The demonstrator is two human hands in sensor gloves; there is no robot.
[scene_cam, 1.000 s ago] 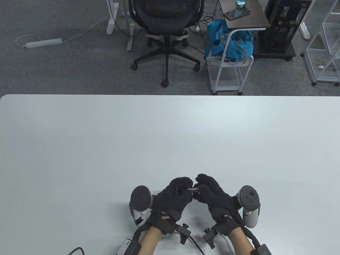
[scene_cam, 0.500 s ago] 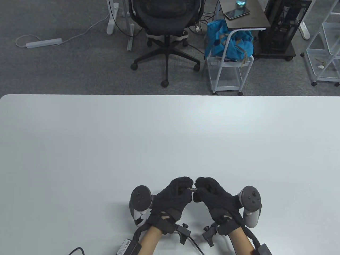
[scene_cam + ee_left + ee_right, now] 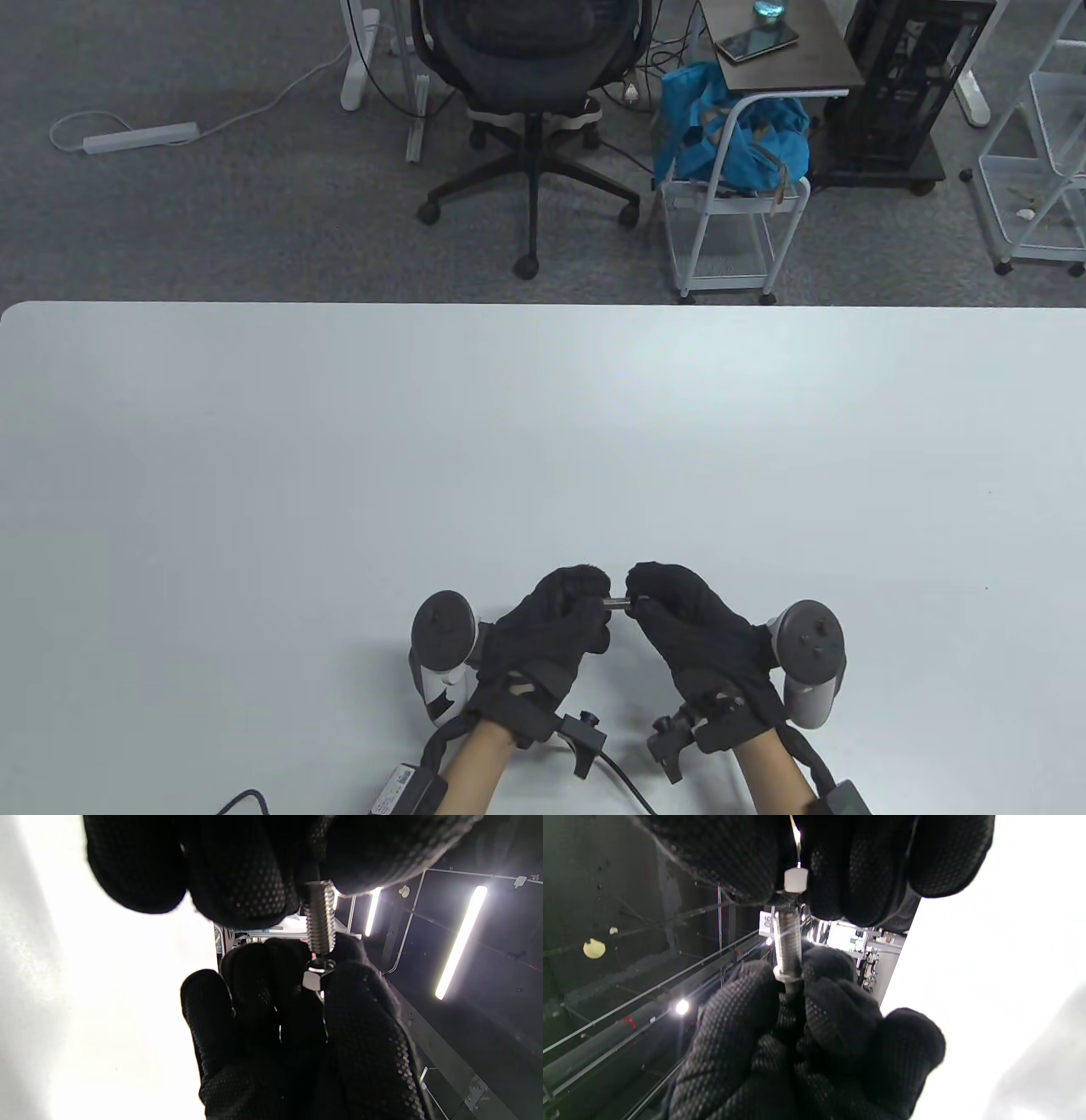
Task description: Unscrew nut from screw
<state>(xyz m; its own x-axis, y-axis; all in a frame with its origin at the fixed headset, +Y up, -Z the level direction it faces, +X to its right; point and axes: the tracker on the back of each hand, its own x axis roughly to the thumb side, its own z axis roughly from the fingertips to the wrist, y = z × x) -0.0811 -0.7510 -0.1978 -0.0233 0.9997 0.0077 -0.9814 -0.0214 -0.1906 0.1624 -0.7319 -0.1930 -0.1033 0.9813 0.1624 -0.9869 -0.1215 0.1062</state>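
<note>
A threaded metal screw (image 3: 618,604) is held level between both hands above the table's near edge. My left hand (image 3: 592,604) grips its head end, and the shaft (image 3: 320,921) sticks out from those fingers. My right hand (image 3: 642,601) pinches the small pale nut (image 3: 313,979) at the shaft's free tip. In the right wrist view the nut (image 3: 796,880) sits between my right thumb and fingers just beyond the shaft (image 3: 788,940). I cannot tell whether the nut is still on the thread. The screw's head is hidden in my left glove.
The white table (image 3: 543,441) stretches away from the hands. A cable and a small box (image 3: 399,785) lie at the near edge by my left wrist. An office chair (image 3: 530,102) and a white cart (image 3: 730,229) stand on the floor beyond the far edge.
My right hand has drawn a little to the right, away from my left hand. More of the bare shaft shows between the two gloves than before.
</note>
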